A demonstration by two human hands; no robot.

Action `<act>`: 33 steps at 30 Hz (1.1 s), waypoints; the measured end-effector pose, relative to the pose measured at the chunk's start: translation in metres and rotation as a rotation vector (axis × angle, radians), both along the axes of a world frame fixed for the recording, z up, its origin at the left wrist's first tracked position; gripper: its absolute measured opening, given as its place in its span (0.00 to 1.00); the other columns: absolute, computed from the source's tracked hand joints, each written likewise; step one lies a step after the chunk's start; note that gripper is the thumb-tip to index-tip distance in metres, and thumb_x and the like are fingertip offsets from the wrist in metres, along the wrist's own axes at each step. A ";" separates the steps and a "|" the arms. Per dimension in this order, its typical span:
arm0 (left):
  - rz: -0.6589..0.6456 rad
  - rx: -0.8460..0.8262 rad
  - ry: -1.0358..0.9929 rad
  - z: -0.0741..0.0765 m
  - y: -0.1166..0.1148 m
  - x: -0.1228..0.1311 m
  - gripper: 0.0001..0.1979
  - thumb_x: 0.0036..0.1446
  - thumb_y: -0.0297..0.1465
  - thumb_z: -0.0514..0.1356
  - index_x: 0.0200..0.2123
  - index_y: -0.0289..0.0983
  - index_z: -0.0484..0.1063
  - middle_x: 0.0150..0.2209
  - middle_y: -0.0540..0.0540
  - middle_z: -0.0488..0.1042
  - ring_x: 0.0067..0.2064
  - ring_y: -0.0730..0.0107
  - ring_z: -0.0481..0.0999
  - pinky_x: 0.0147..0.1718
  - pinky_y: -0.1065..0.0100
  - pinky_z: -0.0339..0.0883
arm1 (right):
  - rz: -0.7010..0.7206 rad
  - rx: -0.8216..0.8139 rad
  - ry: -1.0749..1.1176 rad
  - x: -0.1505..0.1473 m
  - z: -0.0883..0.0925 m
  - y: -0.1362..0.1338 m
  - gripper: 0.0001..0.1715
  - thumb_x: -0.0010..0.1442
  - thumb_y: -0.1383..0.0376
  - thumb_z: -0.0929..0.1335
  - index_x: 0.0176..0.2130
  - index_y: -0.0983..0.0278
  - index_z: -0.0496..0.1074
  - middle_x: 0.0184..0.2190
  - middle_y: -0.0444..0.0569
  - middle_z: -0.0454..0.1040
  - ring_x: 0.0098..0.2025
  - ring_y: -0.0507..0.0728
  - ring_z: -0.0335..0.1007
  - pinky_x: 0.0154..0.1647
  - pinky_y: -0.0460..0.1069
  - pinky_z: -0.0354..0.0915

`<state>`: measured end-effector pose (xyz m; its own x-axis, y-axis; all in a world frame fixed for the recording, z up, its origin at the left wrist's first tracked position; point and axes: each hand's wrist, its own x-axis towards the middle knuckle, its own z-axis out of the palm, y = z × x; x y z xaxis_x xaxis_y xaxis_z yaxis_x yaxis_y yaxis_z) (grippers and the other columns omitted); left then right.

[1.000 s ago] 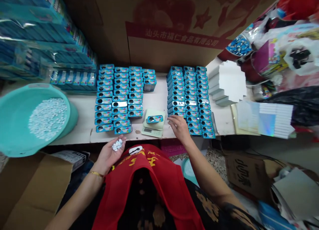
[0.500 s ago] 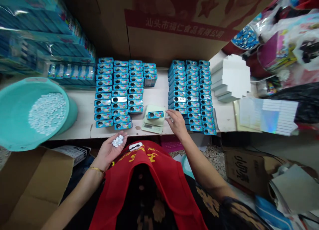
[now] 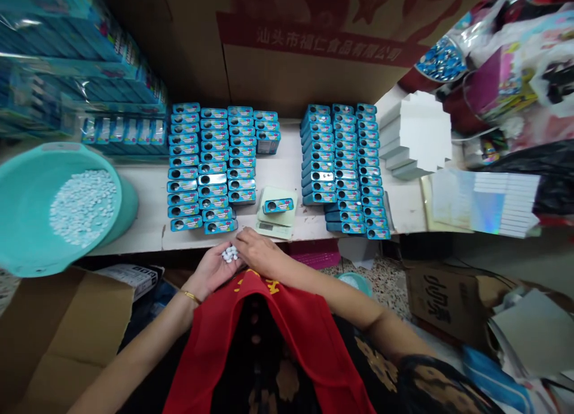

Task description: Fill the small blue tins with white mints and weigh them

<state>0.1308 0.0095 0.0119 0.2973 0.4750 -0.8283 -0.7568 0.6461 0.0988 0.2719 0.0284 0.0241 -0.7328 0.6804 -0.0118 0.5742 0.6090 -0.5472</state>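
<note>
My left hand [image 3: 210,270] is cupped palm-up below the table edge and holds a small heap of white candies [image 3: 230,254]. My right hand [image 3: 256,251] has come across to it, fingers pinched at the heap. Just beyond them a small pale-green scale [image 3: 274,218] bears one blue tin [image 3: 278,205]. Blocks of blue tins stand to the left [image 3: 206,169] and to the right [image 3: 345,169] of the scale.
A teal basin [image 3: 27,223] with white candies [image 3: 83,206] sits at the left end of the white table [image 3: 287,163]. Wrapped blue packs [image 3: 67,73] and a large cardboard box [image 3: 305,49] are behind. White boxes [image 3: 415,142] and bags lie right; cardboard boxes stand below.
My right hand left the right block of tins, moved past the scale and came down to the candies in my left palm. My left hand shifted slightly right.
</note>
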 end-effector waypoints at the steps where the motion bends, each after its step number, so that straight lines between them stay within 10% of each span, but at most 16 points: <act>1: 0.001 -0.008 0.000 0.000 -0.001 0.001 0.12 0.57 0.22 0.47 0.34 0.29 0.70 0.29 0.41 0.75 0.30 0.67 0.76 0.32 0.65 0.72 | 0.011 -0.013 -0.023 0.000 -0.002 -0.001 0.12 0.60 0.68 0.61 0.45 0.65 0.63 0.39 0.51 0.66 0.44 0.56 0.60 0.43 0.50 0.63; 17: -0.062 -0.031 -0.036 -0.002 -0.006 0.004 0.10 0.57 0.22 0.49 0.30 0.29 0.70 0.26 0.42 0.73 0.29 0.68 0.75 0.32 0.65 0.71 | 0.038 -0.032 0.002 0.009 -0.017 -0.009 0.05 0.57 0.70 0.64 0.37 0.65 0.67 0.36 0.49 0.68 0.40 0.54 0.62 0.39 0.48 0.63; 26: -0.005 0.071 -0.016 -0.002 0.044 0.030 0.10 0.53 0.19 0.51 0.35 0.26 0.71 0.31 0.37 0.75 0.36 0.63 0.76 0.39 0.64 0.71 | -0.330 -0.080 0.361 0.042 -0.020 0.036 0.10 0.55 0.73 0.63 0.36 0.64 0.70 0.33 0.48 0.71 0.38 0.52 0.66 0.41 0.47 0.64; 33: -0.025 0.097 -0.004 -0.002 0.055 0.027 0.12 0.53 0.21 0.53 0.40 0.23 0.70 0.40 0.30 0.74 0.46 0.53 0.72 0.42 0.61 0.70 | -0.485 -0.005 0.194 0.066 -0.026 0.069 0.11 0.53 0.73 0.63 0.36 0.64 0.71 0.36 0.50 0.73 0.39 0.54 0.68 0.42 0.48 0.65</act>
